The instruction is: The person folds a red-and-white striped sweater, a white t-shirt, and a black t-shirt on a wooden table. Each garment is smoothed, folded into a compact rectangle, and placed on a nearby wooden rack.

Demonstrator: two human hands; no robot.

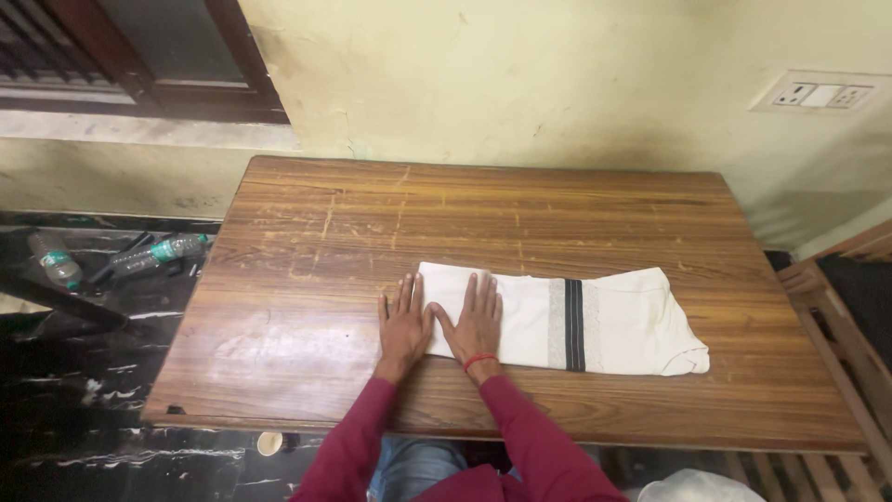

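Note:
A folded white cloth (595,321) with a dark stripe band lies flat on the wooden table (483,214), near its front edge. My right hand (476,323) rests palm down on the cloth's left end, fingers spread. My left hand (403,323) lies flat beside it, mostly on the bare table with its fingers at the cloth's left edge. Neither hand grips anything. A red thread circles my right wrist, and both arms wear maroon sleeves.
Two plastic bottles (153,253) lie on the dark floor left of the table. A wooden frame (836,325) stands at the right. A wall with a socket plate (822,93) is behind the table, a window at upper left.

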